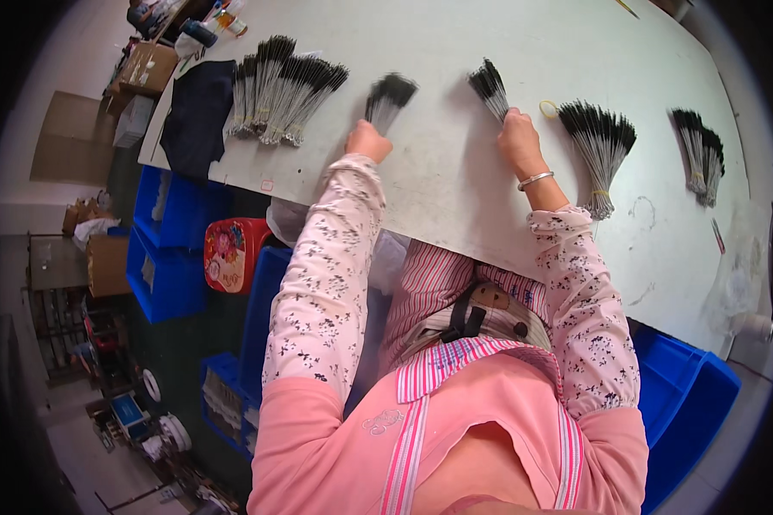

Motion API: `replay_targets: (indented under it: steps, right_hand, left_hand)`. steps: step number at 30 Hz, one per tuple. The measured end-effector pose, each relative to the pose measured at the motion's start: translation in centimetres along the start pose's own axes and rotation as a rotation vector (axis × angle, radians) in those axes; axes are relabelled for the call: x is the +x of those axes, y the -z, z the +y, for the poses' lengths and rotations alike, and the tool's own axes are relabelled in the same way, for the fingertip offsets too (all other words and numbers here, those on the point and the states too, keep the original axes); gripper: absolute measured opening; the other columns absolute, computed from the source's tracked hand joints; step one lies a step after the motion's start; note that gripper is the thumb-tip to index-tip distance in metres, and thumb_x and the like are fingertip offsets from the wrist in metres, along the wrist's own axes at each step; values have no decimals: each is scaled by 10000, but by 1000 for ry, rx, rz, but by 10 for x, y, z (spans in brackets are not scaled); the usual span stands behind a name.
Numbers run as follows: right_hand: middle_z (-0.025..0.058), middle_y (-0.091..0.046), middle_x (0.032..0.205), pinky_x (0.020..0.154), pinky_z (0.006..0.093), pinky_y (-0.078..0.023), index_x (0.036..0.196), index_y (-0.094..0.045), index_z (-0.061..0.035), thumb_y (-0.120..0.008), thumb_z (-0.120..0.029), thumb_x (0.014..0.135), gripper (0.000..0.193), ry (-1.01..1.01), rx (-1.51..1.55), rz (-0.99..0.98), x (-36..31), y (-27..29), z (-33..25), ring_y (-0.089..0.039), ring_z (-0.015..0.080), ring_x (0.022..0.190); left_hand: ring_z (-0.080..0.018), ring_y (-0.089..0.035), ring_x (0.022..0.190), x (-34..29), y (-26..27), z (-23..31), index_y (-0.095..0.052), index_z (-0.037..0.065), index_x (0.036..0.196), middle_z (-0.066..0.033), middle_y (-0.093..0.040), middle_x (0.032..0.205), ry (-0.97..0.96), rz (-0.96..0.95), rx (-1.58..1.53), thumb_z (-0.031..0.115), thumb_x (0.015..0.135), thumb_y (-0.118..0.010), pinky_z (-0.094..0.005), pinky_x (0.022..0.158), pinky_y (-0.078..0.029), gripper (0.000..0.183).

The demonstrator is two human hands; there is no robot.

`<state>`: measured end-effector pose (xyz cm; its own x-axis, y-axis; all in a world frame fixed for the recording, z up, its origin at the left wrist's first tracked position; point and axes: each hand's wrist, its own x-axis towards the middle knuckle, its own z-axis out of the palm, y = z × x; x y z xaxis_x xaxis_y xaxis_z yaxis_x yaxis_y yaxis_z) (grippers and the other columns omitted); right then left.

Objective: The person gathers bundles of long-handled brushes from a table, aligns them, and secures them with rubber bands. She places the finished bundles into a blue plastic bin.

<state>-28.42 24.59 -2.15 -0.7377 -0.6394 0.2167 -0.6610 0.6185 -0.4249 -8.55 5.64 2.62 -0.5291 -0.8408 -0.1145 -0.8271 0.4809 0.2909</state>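
My left hand (368, 142) is closed round the lower end of a bundle of thin wire brushes (390, 99) with black tips, smeared by motion. A smaller bundle of black-tipped wire brushes (489, 89) is gripped in my right hand (521, 139), tips leaning up and to the left. Both bundles are held over the white table (442, 180), apart from each other. Right of my right hand lies a large fanned bundle of the same brushes (598, 150), with a yellow rubber band (548, 109) beside its tips. Several banded bundles (283, 90) lie at the left.
More bundles (700, 156) lie at the table's right. Dark cloth (197, 120) hangs over the left edge, with bottles (229, 21) behind. Blue bins (176, 210) and a red patterned container (234, 254) stand below left; another blue bin (683, 378) is at lower right.
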Motion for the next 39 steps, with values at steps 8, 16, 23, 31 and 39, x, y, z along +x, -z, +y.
replay_targets:
  steps: [8,16,23,31,39]
  right_hand:
    - [36,-533,660,470,250,-423,822,-532,-18,-597,-84,804,94,-310,1283,-417,-27,58,-44,-500,108,514]
    - [141,-625,700,560,348,-489,946,-539,51,-614,-190,839,274,-116,959,-94,-44,64,-88,-619,225,573]
    - [261,-608,1024,856,469,-448,959,-563,2,-449,-120,906,175,392,324,13,-84,40,-110,-550,408,1028]
    - [190,-559,1276,1070,497,-251,1200,-584,-3,-323,-277,958,450,274,312,-144,-63,73,-75,-453,350,1257]
    - [262,-531,1255,1025,447,-346,1076,-604,49,-389,-195,916,363,464,191,-517,-53,160,-114,-469,396,1219]
  left_hand:
    - [-218,-578,749,-32,3,-3,-511,-31,1056,-142,-574,928,275,-941,-1930,-32,754,-518,-328,648,-517,302]
    - [-277,-595,941,-84,-4,35,-481,-4,1128,-232,-565,1178,267,-884,-2067,-1,807,-533,-331,684,-542,325]
    - [-123,-548,1035,-118,-29,54,-563,61,1196,-49,-598,1142,-11,-485,-1884,312,947,-547,-291,917,-455,354]
    - [-171,-606,970,-126,-13,94,-541,67,1114,-75,-622,1031,-154,-589,-2278,438,807,-715,-329,831,-515,512]
    - [-185,-633,731,-119,3,116,-621,71,840,-72,-648,806,116,-765,-2569,197,828,-615,-331,711,-535,126]
